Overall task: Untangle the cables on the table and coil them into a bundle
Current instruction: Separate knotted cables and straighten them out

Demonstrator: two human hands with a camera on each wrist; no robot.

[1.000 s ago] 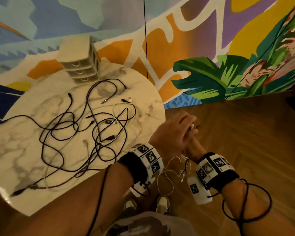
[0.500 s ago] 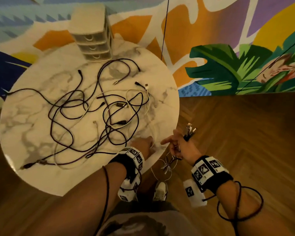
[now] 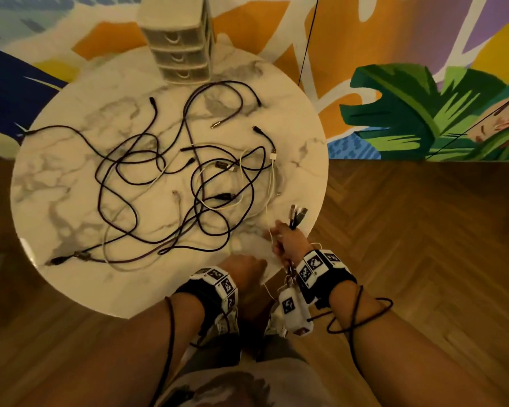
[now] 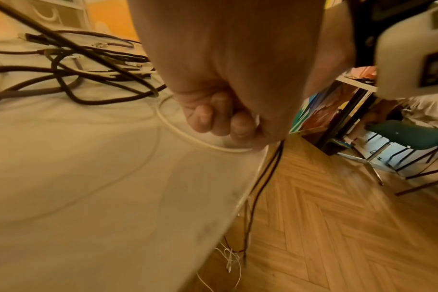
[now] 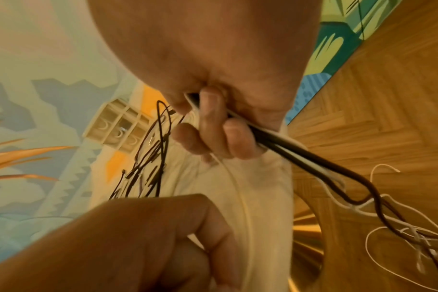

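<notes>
A tangle of dark and white cables (image 3: 174,183) lies spread over the round marble table (image 3: 135,286). My right hand (image 3: 287,239) hovers at the table's front right edge and grips a bundle of cables (image 5: 288,146). The bundle's plugs (image 3: 298,214) stick up above the fist, and its loose ends hang toward the floor. My left hand (image 3: 246,265) rests on the table just beside it. Its curled fingers (image 4: 225,118) hold a thin white cable (image 4: 188,136), which runs back into the tangle.
A beige three-drawer unit (image 3: 180,45) stands at the table's far edge against the painted wall. Wooden floor (image 3: 423,259) lies to the right and in front. A teal chair (image 4: 413,134) stands off to the right. Sensor cords loop around both forearms.
My hands were joined out over the floor. The left hand has come down onto the table edge, and the right hand has followed with the bundle to just beside it.
</notes>
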